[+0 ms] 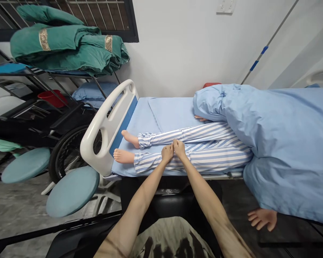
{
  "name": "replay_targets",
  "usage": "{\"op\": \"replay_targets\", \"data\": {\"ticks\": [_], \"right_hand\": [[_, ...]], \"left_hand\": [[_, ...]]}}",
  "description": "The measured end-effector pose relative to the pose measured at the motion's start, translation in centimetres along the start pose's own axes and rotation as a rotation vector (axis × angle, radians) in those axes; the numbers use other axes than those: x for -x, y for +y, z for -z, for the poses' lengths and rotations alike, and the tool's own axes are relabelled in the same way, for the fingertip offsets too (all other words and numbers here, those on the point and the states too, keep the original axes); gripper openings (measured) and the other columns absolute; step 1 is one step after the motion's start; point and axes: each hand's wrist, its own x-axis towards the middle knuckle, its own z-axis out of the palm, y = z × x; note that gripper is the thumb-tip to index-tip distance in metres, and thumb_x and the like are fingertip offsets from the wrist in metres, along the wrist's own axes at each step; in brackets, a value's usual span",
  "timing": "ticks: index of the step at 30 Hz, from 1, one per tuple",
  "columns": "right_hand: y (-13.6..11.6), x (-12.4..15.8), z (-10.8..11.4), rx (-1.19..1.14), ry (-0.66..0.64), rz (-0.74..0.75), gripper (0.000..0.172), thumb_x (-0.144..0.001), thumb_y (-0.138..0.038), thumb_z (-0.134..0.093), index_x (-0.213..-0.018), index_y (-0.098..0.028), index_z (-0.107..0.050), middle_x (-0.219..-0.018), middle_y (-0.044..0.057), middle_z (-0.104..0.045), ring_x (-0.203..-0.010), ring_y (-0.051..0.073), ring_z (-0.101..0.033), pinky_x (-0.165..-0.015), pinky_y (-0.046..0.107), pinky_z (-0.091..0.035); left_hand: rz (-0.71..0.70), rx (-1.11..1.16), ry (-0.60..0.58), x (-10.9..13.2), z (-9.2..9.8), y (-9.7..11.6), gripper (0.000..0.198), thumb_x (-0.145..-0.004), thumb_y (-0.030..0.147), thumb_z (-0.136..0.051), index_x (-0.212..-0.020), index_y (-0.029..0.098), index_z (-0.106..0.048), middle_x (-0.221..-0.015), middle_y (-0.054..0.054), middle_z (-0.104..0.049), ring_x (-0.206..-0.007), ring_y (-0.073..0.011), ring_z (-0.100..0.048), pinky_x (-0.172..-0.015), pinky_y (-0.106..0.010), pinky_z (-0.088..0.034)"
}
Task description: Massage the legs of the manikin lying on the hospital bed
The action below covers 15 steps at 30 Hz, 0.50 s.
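Observation:
My left hand [167, 153] and my right hand [179, 148] are closed side by side, knuckles touching or nearly so. Both rest over the blue-and-white striped trousers [215, 157] of a manikin that lies on a bed. The undersides of my fingers are hidden, so I cannot tell whether they pinch any cloth. Bare feet [123, 156] stick out of the trouser cuffs to the left. A light blue quilt [285, 132] covers the manikin from the thighs up. One manikin hand [263, 218] hangs out below the quilt on the near side.
A white bed end board [97, 129] stands beyond the feet. Left of it are a wheelchair [66, 154] and round teal stools [72, 191]. Green folded bedding [70, 48] lies on a rack at the back left. A pole [258, 61] leans by the wall.

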Motion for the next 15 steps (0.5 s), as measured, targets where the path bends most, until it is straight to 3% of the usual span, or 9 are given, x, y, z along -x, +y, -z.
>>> {"op": "replay_targets", "data": {"ticks": [4,9,15], "right_hand": [[0.9,1.4,-0.5,0.067,-0.025,-0.016,0.044,-0.093,-0.035,-0.029,-0.063,-0.016,-0.056,-0.063,0.004,-0.058,-0.06,0.011,-0.045,-0.058,0.024,-0.025],[1.2,2.3,-0.8,0.154,-0.012,-0.024,0.044,-0.093,-0.034,-0.031,-0.061,-0.017,-0.055,-0.063,0.005,-0.058,-0.059,0.012,-0.044,-0.058,0.025,-0.021],[1.1,2.1,-0.9,0.146,-0.012,-0.052,0.044,-0.093,-0.035,-0.031,-0.064,-0.016,-0.057,-0.065,0.006,-0.06,-0.059,0.012,-0.043,-0.059,0.027,-0.02]], "left_hand": [[-0.027,0.075,-0.009,-0.9,0.2,-0.5,0.043,-0.091,0.035,-0.032,-0.07,0.016,-0.064,-0.071,-0.007,-0.062,-0.07,-0.0153,-0.052,-0.067,-0.025,-0.033],[-0.009,0.182,0.01,-2.5,1.2,-0.8,0.046,-0.089,0.034,-0.03,-0.051,0.017,-0.049,-0.052,-0.002,-0.048,-0.057,-0.0122,-0.043,-0.059,-0.025,-0.029],[-0.02,0.183,0.069,0.4,0.8,-0.8,0.044,-0.088,0.038,-0.031,-0.053,0.017,-0.049,-0.054,-0.002,-0.051,-0.056,-0.0115,-0.042,-0.057,-0.025,-0.026]]}}
